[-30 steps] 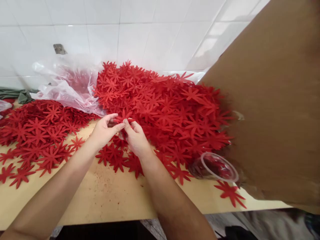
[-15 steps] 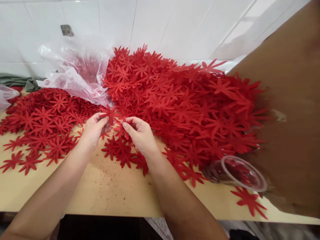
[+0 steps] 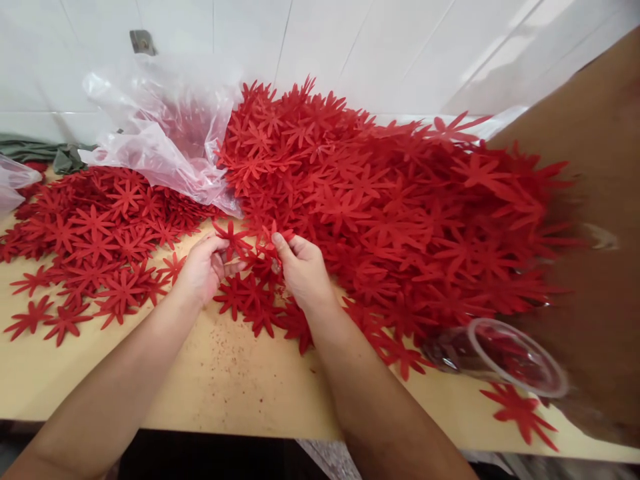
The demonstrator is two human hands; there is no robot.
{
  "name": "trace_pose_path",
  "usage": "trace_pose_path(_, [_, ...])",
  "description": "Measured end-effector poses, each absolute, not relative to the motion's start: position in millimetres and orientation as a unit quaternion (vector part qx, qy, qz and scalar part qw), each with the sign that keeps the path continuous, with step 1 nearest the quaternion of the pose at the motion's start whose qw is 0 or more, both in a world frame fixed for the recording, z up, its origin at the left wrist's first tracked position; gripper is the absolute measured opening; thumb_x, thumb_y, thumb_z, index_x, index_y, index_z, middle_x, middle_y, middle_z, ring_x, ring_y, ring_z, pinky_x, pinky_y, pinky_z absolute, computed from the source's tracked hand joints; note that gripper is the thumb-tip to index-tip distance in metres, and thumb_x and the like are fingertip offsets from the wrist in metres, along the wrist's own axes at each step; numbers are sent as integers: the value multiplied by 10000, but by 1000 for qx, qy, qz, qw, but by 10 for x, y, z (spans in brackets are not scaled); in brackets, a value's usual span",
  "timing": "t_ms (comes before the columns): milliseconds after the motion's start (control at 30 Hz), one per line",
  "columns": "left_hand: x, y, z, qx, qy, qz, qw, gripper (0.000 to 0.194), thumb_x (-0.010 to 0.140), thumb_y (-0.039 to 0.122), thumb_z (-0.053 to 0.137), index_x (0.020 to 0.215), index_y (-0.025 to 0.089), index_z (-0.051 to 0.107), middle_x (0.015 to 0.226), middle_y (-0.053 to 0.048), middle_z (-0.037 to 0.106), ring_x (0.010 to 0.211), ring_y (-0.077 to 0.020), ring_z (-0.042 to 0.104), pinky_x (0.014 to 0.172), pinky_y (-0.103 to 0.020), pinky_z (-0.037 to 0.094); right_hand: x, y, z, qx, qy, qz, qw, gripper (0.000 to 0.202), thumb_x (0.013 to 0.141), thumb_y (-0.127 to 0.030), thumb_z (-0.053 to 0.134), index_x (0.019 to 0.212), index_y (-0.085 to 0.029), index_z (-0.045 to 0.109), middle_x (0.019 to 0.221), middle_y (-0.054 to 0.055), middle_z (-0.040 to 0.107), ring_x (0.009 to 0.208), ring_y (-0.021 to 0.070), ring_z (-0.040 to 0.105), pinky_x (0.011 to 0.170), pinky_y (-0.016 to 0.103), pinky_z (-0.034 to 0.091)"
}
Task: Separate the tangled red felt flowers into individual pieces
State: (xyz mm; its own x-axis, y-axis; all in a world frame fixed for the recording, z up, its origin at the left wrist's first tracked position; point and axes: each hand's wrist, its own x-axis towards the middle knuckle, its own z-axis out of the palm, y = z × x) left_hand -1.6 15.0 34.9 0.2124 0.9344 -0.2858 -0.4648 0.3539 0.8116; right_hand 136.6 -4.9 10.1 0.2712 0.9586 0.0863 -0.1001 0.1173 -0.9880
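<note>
Background: white tiled wall [image 3: 350,53] on the far side, pale wooden table [image 3: 240,387] below.
Left hand: pinches a red flower cutout [image 3: 233,241] at its near left edge.
Right hand: thumb and fingers pinch red petals [image 3: 273,235] just beside it.
Far centre to right: large heap [image 3: 370,207].
Left: smaller pile [image 3: 95,233], clear plastic bag [image 3: 170,153] behind.
Near right: clear cup [image 3: 515,357] on its side.

"Bright, soft light across the red pile [image 3: 370,213], and look, pale glare streaking the wall [image 3: 530,33] above and right of it!"

"Glints on the plastic bag [image 3: 165,150], left of the pile! But right of it, the brown board [image 3: 610,307] turns dim, smeary."

"And wall seams slant outward above the pile, wide-lens style!"
</note>
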Motion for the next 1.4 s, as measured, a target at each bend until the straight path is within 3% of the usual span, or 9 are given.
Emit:
trace_pose_path(167, [4, 133, 335, 322, 397, 477, 714, 167, 640, 152, 623, 780, 166, 531, 691, 37, 627, 574, -73, 579, 516, -205, 482, 1317, -71, 140, -450, -391, 503, 626, 396, 531, -482, 747, 754, -204, 574, 612, -58, 580, 524, 71, 500, 509, 213, 420])
trace_pose_path(300, [18, 137, 301, 357, 404, 472, 698, 215, 627, 171, 662, 810, 163, 549, 675, 39, 619, 537, -60, 563, 495, -187, 457, 1287, -71, 131, -425, -393, 524, 625, 376, 493, -356, 790, 768, -200, 586, 669, -46, 625, 552, 71, 536, 543, 217, 456])
trace_pose_path(433, [22, 145, 288, 350, 410, 487, 688, 160, 612, 77, 552, 737, 162, 498, 678, 33, 615, 565, -72, 576, 539, -213, 485, 1283, -79, 137, -450, -404, 488, 629, 363, 523, -453, 761, 659, -184, 558, 553, -54, 559, 436, 49, 438, 423, 201, 371])
trace_pose_path(567, [17, 141, 288, 379, 409, 476, 680, 202, 546, 21, 461, 683, 169, 475, 561, 54, 536, 538, -74, 543, 481, -181, 434, 1298, -91, 149, -496, -431, 429, 621, 380, 647, -535, 653, 597, -189, 503, 443, -71, 428, 381, 46, 329, 367, 208, 255])
trace_pose_path(667, [27, 117, 300, 381, 409, 461, 689, 239, 547, 36, 475, 740, 166, 530, 559, 59, 494, 511, -61, 488, 454, -175, 402, 1299, -80, 128, -507, -433, 391, 635, 332, 662, -487, 659, 625, -195, 504, 497, -60, 468, 442, 59, 380, 422, 211, 308])
trace_pose_path(867, [66, 82, 301, 400, 438, 436, 676, 226, 620, 219, 677, 799, 159, 553, 696, 34, 574, 567, -61, 509, 545, -214, 424, 1254, -79, 122, -472, -423, 449, 630, 273, 629, -433, 675, 718, -206, 552, 595, -54, 546, 482, 70, 437, 486, 228, 384])
trace_pose_path(1067, [93, 79, 300, 449, 439, 464, 625, 167, 626, 204, 674, 700, 150, 535, 624, 52, 542, 544, -50, 485, 553, -208, 405, 1217, -88, 121, -473, -382, 446, 657, 304, 598, -443, 698, 736, -201, 578, 665, -39, 570, 593, 83, 498, 605, 241, 450])
trace_pose_path(1200, [96, 68, 318, 462, 427, 464, 623, 168, 632, 213, 665, 688, 160, 516, 597, 54, 533, 527, -58, 481, 523, -210, 398, 1246, -93, 139, -469, -356, 438, 680, 284, 642, -460, 656, 722, -203, 565, 683, -13, 594, 647, 119, 550, 646, 286, 484])
trace_pose_path(1400, [76, 82, 301, 458, 424, 492, 607, 198, 607, 188, 679, 776, 152, 584, 693, 34, 602, 639, -72, 538, 692, -239, 445, 1360, -52, 118, -485, -343, 378, 710, 226, 685, -395, 613, 804, -224, 525, 738, -7, 616, 628, 127, 575, 576, 287, 480])
